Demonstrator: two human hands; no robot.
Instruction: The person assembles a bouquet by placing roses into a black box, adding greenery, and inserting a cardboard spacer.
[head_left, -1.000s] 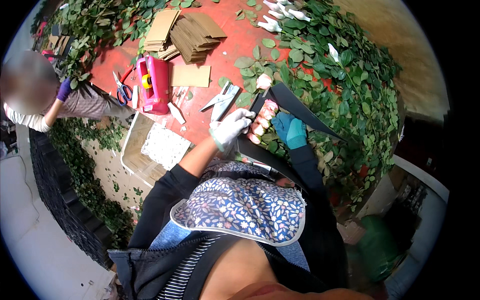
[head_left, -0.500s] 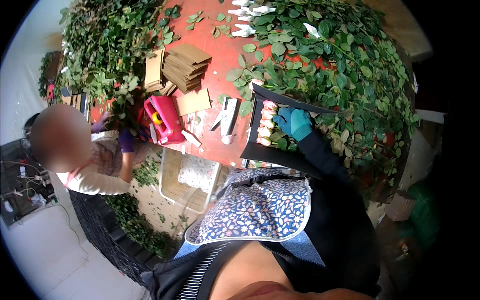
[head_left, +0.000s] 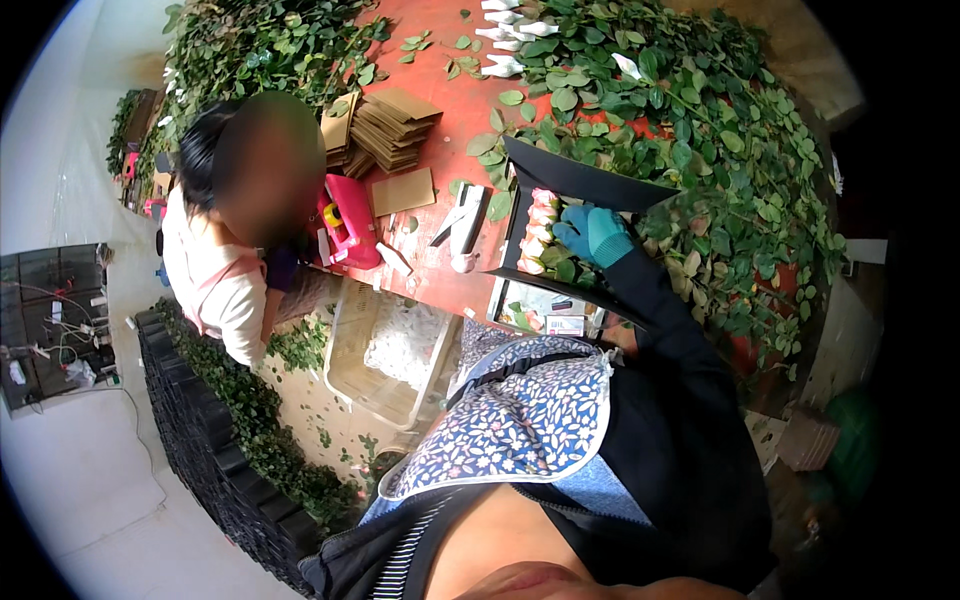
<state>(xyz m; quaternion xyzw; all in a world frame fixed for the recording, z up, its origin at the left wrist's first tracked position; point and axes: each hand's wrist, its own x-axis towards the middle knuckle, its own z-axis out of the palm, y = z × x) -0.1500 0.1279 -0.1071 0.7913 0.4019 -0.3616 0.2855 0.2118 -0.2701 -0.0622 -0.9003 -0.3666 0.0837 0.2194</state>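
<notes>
My right hand, in a blue and teal glove, lies over a bunch of pink roses just below their blooms. Its fingers are stretched out and slightly apart, touching the leaves and stems. The roses lie in a row on a black wrapping sheet, whose far and near sides stand raised around them. Part of the stems is hidden beneath the glove and sleeve. My left hand is out of the picture.
Leafy rose stems cover the table's right. Left of the roses are a stapler, a pink tape dispenser and stacked brown cardboard. A pale plastic crate stands below the table edge. A co-worker leans in at left.
The view has shifted, and more of a shallow tray with small items shows below the black sheet. The co-worker has leaned nearer the table. My right hand stays on the roses, fingers more spread.
</notes>
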